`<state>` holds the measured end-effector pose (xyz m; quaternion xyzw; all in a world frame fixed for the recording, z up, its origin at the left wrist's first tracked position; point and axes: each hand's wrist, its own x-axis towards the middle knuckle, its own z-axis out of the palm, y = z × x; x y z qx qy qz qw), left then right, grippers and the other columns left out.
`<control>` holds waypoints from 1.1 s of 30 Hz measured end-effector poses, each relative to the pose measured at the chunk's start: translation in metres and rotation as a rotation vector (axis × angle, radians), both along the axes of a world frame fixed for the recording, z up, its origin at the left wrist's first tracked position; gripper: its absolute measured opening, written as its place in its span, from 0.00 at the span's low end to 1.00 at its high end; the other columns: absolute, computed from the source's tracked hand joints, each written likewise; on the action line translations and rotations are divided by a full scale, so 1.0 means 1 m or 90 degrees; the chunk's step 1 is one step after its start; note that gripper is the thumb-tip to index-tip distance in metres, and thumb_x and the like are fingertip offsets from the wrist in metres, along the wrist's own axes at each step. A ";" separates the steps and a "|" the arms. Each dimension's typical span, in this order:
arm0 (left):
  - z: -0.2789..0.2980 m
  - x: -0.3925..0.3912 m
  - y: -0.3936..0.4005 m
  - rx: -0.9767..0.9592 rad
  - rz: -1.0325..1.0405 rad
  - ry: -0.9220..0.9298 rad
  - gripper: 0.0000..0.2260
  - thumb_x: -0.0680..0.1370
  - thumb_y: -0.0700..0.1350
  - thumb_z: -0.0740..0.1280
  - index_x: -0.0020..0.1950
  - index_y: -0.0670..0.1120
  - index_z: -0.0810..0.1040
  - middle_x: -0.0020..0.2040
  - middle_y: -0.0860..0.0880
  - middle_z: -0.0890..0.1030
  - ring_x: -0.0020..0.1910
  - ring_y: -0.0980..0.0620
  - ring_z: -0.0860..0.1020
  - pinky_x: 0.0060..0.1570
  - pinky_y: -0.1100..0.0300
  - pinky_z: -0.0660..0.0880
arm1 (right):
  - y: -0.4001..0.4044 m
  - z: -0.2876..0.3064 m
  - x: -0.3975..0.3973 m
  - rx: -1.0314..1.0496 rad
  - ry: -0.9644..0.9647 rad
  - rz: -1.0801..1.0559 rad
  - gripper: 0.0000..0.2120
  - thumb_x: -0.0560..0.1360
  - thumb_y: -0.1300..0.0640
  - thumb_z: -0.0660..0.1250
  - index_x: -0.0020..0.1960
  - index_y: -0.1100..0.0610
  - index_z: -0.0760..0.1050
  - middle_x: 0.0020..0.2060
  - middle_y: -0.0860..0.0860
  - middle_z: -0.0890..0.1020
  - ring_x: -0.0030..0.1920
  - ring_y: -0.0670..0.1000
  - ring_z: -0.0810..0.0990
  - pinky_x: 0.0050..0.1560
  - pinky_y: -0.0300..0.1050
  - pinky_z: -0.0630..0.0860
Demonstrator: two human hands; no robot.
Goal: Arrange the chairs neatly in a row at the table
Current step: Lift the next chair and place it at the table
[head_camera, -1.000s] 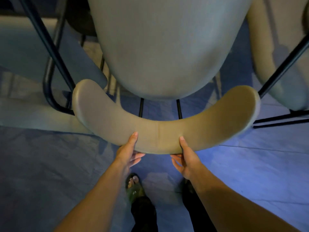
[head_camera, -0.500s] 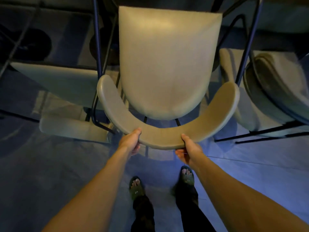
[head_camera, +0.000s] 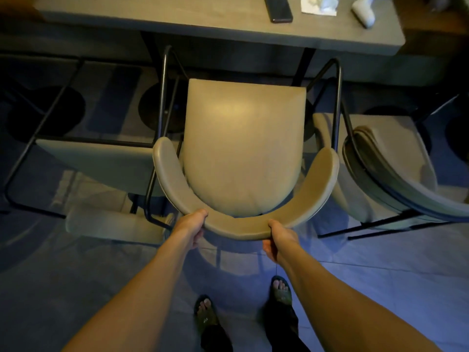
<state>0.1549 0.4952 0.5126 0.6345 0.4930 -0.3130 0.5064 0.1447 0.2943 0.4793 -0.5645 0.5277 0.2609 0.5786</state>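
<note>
Chair [head_camera: 243, 148] is sitting on the tiled floor [head_camera: 380, 288], facing the grey bench [head_camera: 177, 19]; beige seat, curved backrest, black frame. Your left grip [head_camera: 190, 227] and right grip [head_camera: 279, 237] are both clamping the backrest.

The middle beige padded chair w/ curved wraparound backrest and thin black metal legs [head_camera: 243, 148] stood upright, seat facing the grey rectangular table [head_camera: 177, 19]; its front seat edge sat near the table's edge but not under it. The seat was smooth, rounded at the rear, straight at the front. The backrest curved round the rear of the seat, both ends reaching fwd like short arms. To its left, a matching beige chair [head_camera: 101, 163] stood just beside it, turned at a diff angle. To its right, a third matching beige chair [head_camera: 396, 174] stood just beside it, angled slightly. All three were on the floor along the table's near side.
</note>
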 end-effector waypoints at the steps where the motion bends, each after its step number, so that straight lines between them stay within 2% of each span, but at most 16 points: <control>1: 0.004 0.002 0.000 0.004 -0.008 0.000 0.15 0.78 0.54 0.63 0.39 0.45 0.71 0.29 0.49 0.69 0.27 0.52 0.66 0.49 0.54 0.71 | 0.000 0.005 0.002 -0.006 0.000 0.002 0.10 0.76 0.54 0.65 0.40 0.59 0.70 0.28 0.57 0.70 0.24 0.53 0.68 0.22 0.38 0.70; 7: 0.023 0.027 -0.003 0.014 -0.021 0.003 0.14 0.78 0.53 0.62 0.37 0.45 0.71 0.27 0.49 0.68 0.25 0.53 0.65 0.50 0.55 0.72 | -0.004 0.022 0.029 -0.023 -0.014 0.043 0.07 0.75 0.56 0.63 0.42 0.60 0.72 0.30 0.56 0.71 0.24 0.53 0.67 0.23 0.38 0.68; 12: 0.025 0.063 -0.005 0.007 0.000 -0.018 0.15 0.79 0.52 0.62 0.38 0.44 0.71 0.30 0.49 0.69 0.27 0.54 0.66 0.56 0.52 0.73 | -0.008 0.034 0.069 0.023 0.046 0.089 0.10 0.76 0.51 0.64 0.43 0.58 0.71 0.27 0.55 0.73 0.25 0.51 0.72 0.19 0.36 0.71; 15: 0.021 0.085 -0.003 0.013 0.000 -0.041 0.13 0.79 0.53 0.62 0.41 0.45 0.72 0.31 0.50 0.70 0.28 0.55 0.67 0.50 0.53 0.72 | -0.006 0.033 0.090 0.013 0.045 0.087 0.10 0.75 0.50 0.64 0.45 0.57 0.72 0.27 0.54 0.74 0.25 0.50 0.73 0.19 0.35 0.71; 19: 0.017 0.105 -0.001 0.024 -0.013 -0.053 0.12 0.79 0.53 0.61 0.44 0.45 0.72 0.33 0.50 0.71 0.35 0.55 0.71 0.49 0.53 0.71 | -0.004 0.029 0.110 -0.041 0.028 0.093 0.09 0.73 0.51 0.62 0.45 0.57 0.71 0.30 0.55 0.75 0.25 0.50 0.72 0.19 0.33 0.67; 23: 0.016 0.118 -0.001 0.037 -0.035 -0.043 0.12 0.79 0.53 0.61 0.44 0.44 0.73 0.35 0.49 0.72 0.36 0.53 0.71 0.55 0.52 0.73 | -0.003 0.027 0.123 -0.065 0.021 0.070 0.09 0.72 0.52 0.63 0.47 0.57 0.73 0.34 0.54 0.77 0.24 0.50 0.72 0.19 0.34 0.65; 24: 0.016 0.121 -0.001 0.037 -0.036 -0.045 0.12 0.79 0.52 0.61 0.45 0.45 0.74 0.37 0.49 0.73 0.38 0.53 0.74 0.51 0.53 0.73 | -0.003 0.026 0.126 -0.067 0.019 0.064 0.10 0.72 0.52 0.63 0.49 0.57 0.74 0.37 0.54 0.78 0.26 0.50 0.74 0.19 0.33 0.66; 26: 0.015 0.124 -0.003 0.037 -0.026 -0.051 0.12 0.78 0.52 0.61 0.53 0.45 0.77 0.38 0.50 0.74 0.48 0.52 0.79 0.43 0.54 0.70 | -0.004 0.025 0.129 -0.068 0.017 0.052 0.13 0.71 0.51 0.64 0.52 0.57 0.75 0.41 0.54 0.79 0.31 0.51 0.76 0.19 0.32 0.67; 28: 0.014 0.126 -0.005 0.025 -0.027 -0.041 0.18 0.78 0.52 0.61 0.64 0.44 0.77 0.39 0.49 0.76 0.47 0.53 0.78 0.40 0.55 0.68 | -0.008 0.023 0.132 -0.065 0.020 0.043 0.15 0.71 0.51 0.64 0.54 0.57 0.76 0.44 0.55 0.79 0.34 0.51 0.76 0.19 0.32 0.67; 30: 0.016 0.126 -0.006 0.018 -0.038 -0.035 0.20 0.78 0.53 0.61 0.66 0.44 0.75 0.53 0.48 0.81 0.53 0.52 0.78 0.40 0.56 0.68 | -0.012 0.026 0.131 -0.056 0.030 0.057 0.14 0.73 0.51 0.64 0.55 0.58 0.75 0.43 0.55 0.78 0.32 0.50 0.73 0.17 0.32 0.66; 31: 0.018 0.125 -0.007 0.015 -0.044 -0.034 0.21 0.78 0.54 0.61 0.67 0.44 0.75 0.58 0.47 0.81 0.57 0.51 0.78 0.40 0.55 0.68 | -0.014 0.029 0.131 -0.043 0.037 0.066 0.13 0.74 0.51 0.64 0.53 0.58 0.74 0.40 0.55 0.77 0.30 0.49 0.71 0.16 0.32 0.65; 32: 0.018 0.125 -0.007 0.010 -0.047 -0.036 0.21 0.78 0.54 0.62 0.66 0.44 0.75 0.56 0.47 0.81 0.56 0.51 0.78 0.40 0.55 0.69 | -0.015 0.031 0.132 -0.028 0.041 0.074 0.11 0.75 0.51 0.63 0.51 0.58 0.73 0.37 0.54 0.75 0.28 0.49 0.69 0.16 0.31 0.64; 33: 0.018 0.125 -0.006 0.009 -0.047 -0.040 0.21 0.77 0.55 0.62 0.65 0.44 0.76 0.49 0.47 0.80 0.51 0.51 0.78 0.39 0.54 0.69 | -0.017 0.032 0.133 -0.022 0.046 0.080 0.10 0.75 0.51 0.63 0.50 0.58 0.73 0.35 0.53 0.73 0.27 0.48 0.67 0.16 0.31 0.63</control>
